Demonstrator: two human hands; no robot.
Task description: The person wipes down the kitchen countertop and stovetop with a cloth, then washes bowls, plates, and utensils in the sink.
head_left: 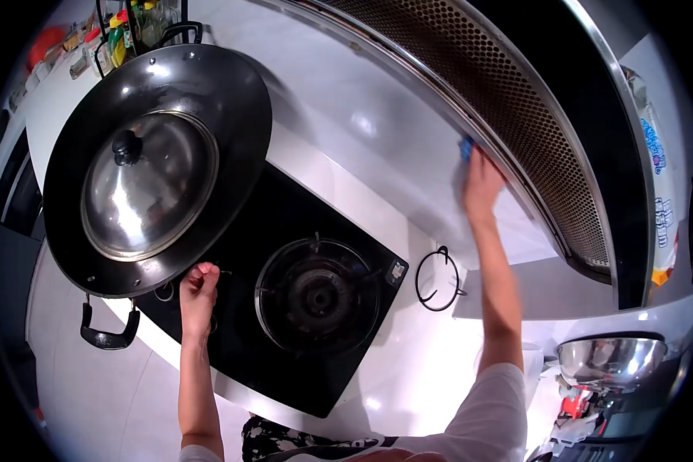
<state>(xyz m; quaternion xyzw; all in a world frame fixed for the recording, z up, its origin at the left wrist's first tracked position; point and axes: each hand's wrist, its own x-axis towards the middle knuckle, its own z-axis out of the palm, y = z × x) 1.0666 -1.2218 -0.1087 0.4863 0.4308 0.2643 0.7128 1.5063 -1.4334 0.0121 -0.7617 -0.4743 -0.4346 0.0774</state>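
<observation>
The right hand [485, 185] (arm outstretched) presses blue cloth [466, 148] wallward.

The right hand [483, 185] is pressing a blue cloth [467, 148] against the wall [377, 123] behind the stove [316, 346], just beneath the perforated range hood [508, 92]. The left hand [200, 283] is hovering over the stove's left part, fingers curled, near the rim of a wok [239, 146]. The wok is covering the stove's far left part, and a domed lid [158, 189] is lying inside it. A black ring stand [419, 286] is resting right of the stove.
</observation>
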